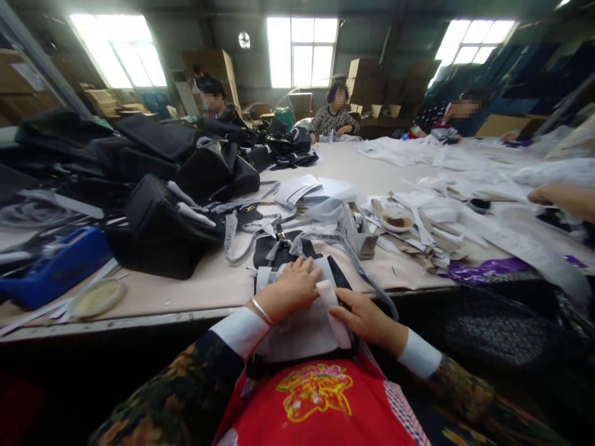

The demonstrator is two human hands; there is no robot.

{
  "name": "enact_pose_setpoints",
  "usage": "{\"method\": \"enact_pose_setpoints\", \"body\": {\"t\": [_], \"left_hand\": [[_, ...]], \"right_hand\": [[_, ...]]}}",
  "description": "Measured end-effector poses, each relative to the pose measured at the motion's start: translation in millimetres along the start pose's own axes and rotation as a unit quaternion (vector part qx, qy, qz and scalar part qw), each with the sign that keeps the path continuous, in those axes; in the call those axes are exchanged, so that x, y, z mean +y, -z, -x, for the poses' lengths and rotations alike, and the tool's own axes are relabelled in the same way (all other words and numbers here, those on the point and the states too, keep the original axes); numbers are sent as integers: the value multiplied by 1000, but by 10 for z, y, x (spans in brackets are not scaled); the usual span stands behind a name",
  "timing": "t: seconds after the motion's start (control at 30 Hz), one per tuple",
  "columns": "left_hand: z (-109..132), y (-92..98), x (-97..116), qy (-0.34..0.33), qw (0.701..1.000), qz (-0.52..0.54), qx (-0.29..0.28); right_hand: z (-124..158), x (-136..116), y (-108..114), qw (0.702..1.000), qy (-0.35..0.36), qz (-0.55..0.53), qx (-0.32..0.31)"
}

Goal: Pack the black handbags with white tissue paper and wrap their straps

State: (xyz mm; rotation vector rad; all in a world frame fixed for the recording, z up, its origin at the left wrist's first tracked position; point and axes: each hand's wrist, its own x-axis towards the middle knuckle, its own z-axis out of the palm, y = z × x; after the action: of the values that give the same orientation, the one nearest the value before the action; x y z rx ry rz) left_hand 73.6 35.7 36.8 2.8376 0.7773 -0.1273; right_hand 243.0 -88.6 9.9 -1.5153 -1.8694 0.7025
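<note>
A black bag (341, 275) lies in front of me at the table edge, its near part reaching over towards my lap. A white sheet (297, 337) covers most of its upper side. My left hand (295, 288) rests on the sheet with its fingers stretched out. My right hand (360, 313) pinches the edge of a folded white wrapping strip (332, 310) between thumb and fingers, at the bag's right side. Grey wrapped straps (357, 260) run from the bag's far end, near a metal buckle (281, 236). The bag's underside is hidden.
Black bags (158, 217) are heaped on the left, behind a blue bin (56, 266) and a tape roll (98, 297). White sheets (316, 189), a small box (360, 232), a bowl (396, 220) and scraps lie ahead. A co-worker's hand (564, 198) reaches in from the right; several people sit opposite.
</note>
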Motion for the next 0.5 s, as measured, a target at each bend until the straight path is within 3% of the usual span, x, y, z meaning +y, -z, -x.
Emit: {"method": "enact_pose_setpoints", "body": {"t": [0.13, 0.2, 0.27, 0.33, 0.43, 0.5], "left_hand": [[-109, -105, -121, 15, 996, 1, -85], [-94, -66, -167, -13, 997, 18, -78], [-57, 31, -218, -50, 997, 41, -33], [-24, 138, -257, -59, 994, 76, 43], [-8, 251, -249, -15, 970, 174, 167], [-19, 303, -197, 17, 943, 272, 190]], "right_hand": [[-141, 12, -4, 1000, -20, 16, -2], [-126, 83, 95, 997, -24, 51, 56], [-45, 222, 230, 978, -57, 140, 141], [74, 403, 347, 941, -117, 265, 175], [216, 639, 445, 898, -182, 388, 105], [224, 697, 498, 894, -175, 404, 82]]}}
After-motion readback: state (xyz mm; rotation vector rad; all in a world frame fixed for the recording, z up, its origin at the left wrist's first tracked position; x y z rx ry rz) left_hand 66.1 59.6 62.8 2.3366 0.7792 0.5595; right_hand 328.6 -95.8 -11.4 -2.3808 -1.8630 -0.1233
